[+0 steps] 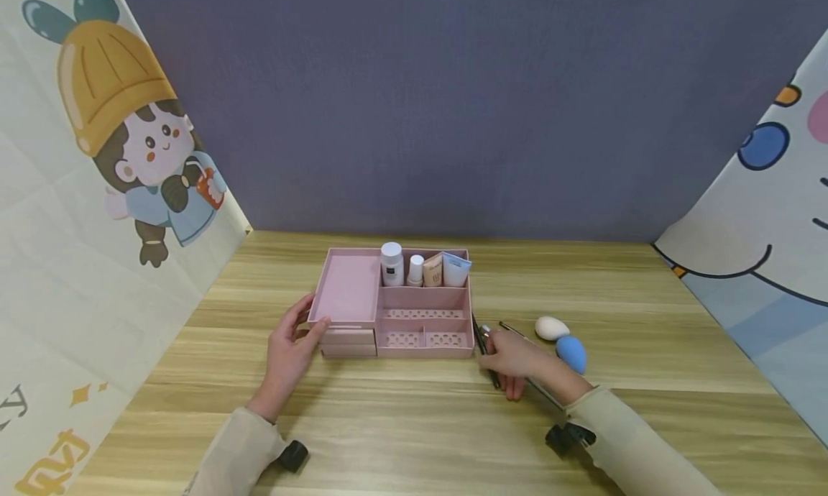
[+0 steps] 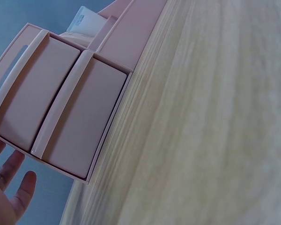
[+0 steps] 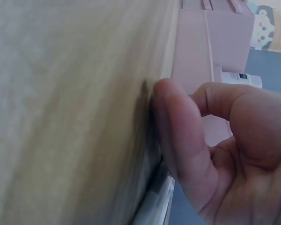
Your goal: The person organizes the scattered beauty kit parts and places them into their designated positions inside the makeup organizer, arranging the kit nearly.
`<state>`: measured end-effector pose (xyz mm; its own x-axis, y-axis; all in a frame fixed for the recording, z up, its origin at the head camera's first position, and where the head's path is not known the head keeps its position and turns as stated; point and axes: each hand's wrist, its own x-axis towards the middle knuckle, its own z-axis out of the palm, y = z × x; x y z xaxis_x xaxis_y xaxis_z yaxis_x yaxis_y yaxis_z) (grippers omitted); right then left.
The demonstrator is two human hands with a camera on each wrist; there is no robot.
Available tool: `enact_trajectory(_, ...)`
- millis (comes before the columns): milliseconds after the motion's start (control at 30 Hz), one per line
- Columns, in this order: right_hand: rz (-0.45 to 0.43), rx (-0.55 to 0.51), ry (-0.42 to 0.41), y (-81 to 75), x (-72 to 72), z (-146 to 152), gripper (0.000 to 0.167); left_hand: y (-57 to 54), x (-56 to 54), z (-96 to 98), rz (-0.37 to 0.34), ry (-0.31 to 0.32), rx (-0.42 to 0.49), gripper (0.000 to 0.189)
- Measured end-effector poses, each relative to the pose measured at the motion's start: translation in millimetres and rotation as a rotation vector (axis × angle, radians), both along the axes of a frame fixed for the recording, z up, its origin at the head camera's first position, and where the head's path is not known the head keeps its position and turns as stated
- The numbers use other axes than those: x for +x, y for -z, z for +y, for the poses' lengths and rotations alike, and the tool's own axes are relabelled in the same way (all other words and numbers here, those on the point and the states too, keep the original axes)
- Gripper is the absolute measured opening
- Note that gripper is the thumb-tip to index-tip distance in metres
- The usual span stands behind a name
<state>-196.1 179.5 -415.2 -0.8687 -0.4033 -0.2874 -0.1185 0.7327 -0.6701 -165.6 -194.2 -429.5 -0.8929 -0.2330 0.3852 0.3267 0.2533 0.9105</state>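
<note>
A pink desktop organizer (image 1: pixel 346 287) stands on the table, its drawers (image 2: pixel 79 112) facing the left wrist camera. My left hand (image 1: pixel 291 348) touches its left front corner, thumb on the upper edge and fingers loosely spread along the side. To the right of the organizer, my right hand (image 1: pixel 514 356) is down at the table over a slim dark pen-like stick (image 1: pixel 480 334). In the right wrist view the fingertips (image 3: pixel 171 108) touch or nearly touch the blurred stick; whether they pinch it is unclear. A small silver-ended piece (image 1: pixel 485 329) shows beside these fingers.
A white bottle (image 1: pixel 392 266), a smaller white-capped bottle (image 1: pixel 416 271), a beige tube (image 1: pixel 433 272) and a light-blue tube (image 1: pixel 456 269) stand in the organizer's back compartment. Another thin stick (image 1: pixel 546 395) runs under the right hand. White (image 1: pixel 551 328) and blue (image 1: pixel 572 354) egg-shaped sponges lie right.
</note>
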Motion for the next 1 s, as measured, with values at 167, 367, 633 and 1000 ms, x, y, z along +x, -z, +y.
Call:
enact_trajectory(167, -0.011, -0.008, -0.006, -2.4, -1.1, 5, 0.016, -0.5, 0.9, 0.2, 0.013, 0.001, 0.004, 0.052)
enact_trajectory(367, -0.083, -0.053, 0.051, -8.4, -2.3, 6, 0.018, -1.7, 1.3, 0.6, 0.001, -0.006, -0.016, 0.052)
enact_trajectory(633, -0.073, -0.147, 0.048, -23.9, -0.6, 13, 0.019, -0.3, 1.2, 0.3, -0.004, -0.005, -0.022, 0.053)
enact_trajectory(1000, 0.007, -0.207, -0.052, -46.9, -1.9, 23, 0.03, 0.3, -0.4, 0.2, -0.006, 0.003, -0.014, 0.053)
